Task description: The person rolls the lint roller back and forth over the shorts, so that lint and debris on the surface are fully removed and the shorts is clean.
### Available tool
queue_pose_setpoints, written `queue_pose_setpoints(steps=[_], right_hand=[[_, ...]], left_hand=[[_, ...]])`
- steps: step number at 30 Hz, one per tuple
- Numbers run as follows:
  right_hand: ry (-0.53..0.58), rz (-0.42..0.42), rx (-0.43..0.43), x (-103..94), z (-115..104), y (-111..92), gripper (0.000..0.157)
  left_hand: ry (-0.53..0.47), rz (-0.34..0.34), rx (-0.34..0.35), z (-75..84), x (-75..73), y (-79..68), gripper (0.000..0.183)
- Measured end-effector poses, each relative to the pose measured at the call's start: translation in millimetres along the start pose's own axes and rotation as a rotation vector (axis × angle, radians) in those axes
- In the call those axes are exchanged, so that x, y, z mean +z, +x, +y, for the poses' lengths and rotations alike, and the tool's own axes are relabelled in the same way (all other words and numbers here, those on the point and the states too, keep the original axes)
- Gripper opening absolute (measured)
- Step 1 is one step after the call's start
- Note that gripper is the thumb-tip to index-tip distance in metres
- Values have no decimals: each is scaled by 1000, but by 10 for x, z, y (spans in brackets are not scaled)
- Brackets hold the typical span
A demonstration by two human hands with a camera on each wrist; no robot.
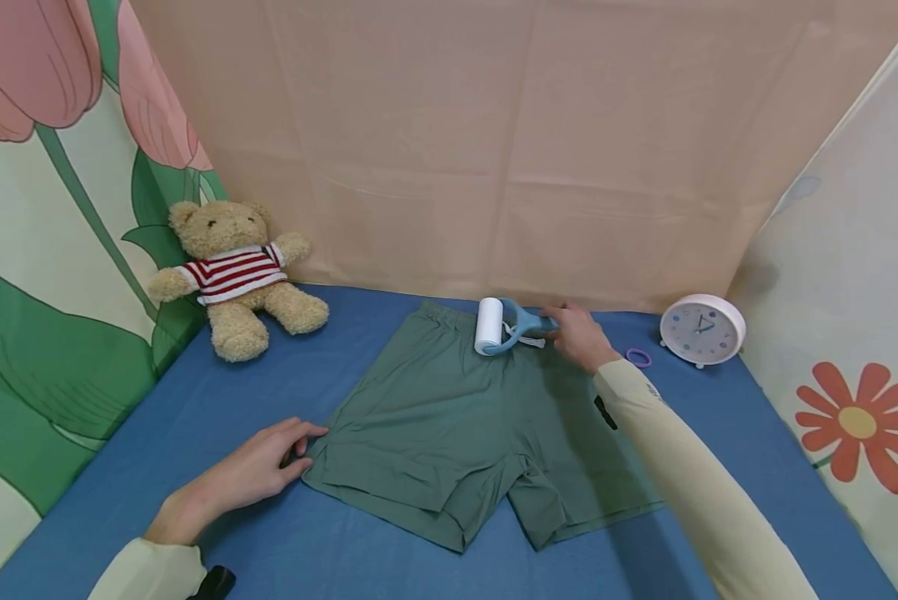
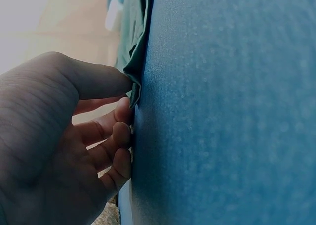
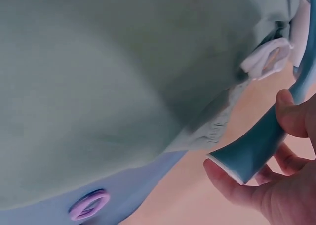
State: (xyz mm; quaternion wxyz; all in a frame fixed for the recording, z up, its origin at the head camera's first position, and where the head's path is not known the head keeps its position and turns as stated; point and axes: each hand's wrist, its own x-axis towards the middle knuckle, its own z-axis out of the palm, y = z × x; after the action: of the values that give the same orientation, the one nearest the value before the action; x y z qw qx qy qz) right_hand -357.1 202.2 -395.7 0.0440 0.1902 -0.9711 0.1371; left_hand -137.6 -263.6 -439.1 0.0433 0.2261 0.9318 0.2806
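Note:
Green shorts [image 1: 434, 417] lie spread on the blue cloth, with a white drawstring [image 1: 531, 341] at the waistband. My right hand [image 1: 580, 337] grips the blue handle of a lint roller [image 1: 489, 327], its white roll over the waistband. In the right wrist view, thumb and fingers wrap the flared handle end [image 3: 252, 148]. My left hand [image 1: 257, 462] touches the left leg edge of the shorts, index finger and thumb apart. In the left wrist view, the thumb meets the hem corner [image 2: 134, 91], and the other fingers bend against the cloth.
A teddy bear [image 1: 231, 275] in a striped shirt sits at the back left. At the right stand a round white clock [image 1: 702, 330] and, beside it, a purple ring [image 1: 638, 358]. A beige panel [image 1: 494, 167] closes off the back; printed walls flank both sides.

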Motion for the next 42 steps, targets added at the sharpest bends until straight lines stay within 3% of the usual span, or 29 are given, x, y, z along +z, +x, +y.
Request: queue_pose_setpoints(steps=[9,17,23,31,42], right_hand=[[49,-4,-66,-24,201,-18,41],[78,-5,-33,-97,388,-40,34],[51,-35,-9,-166,491,-80,37],[32,-50,-40,-271,589,-61,39],[27,-23,53,-390,824,-200,36]], left_hand=[[-5,0,2,11,0,-9,36],[-8,0,3,3,-15,-19,37],[1,1,3,-19,-22,-32,37],[-2,4,11,-11,-1,-17,36],[-17,-1,15,-10,-8,-11,36]])
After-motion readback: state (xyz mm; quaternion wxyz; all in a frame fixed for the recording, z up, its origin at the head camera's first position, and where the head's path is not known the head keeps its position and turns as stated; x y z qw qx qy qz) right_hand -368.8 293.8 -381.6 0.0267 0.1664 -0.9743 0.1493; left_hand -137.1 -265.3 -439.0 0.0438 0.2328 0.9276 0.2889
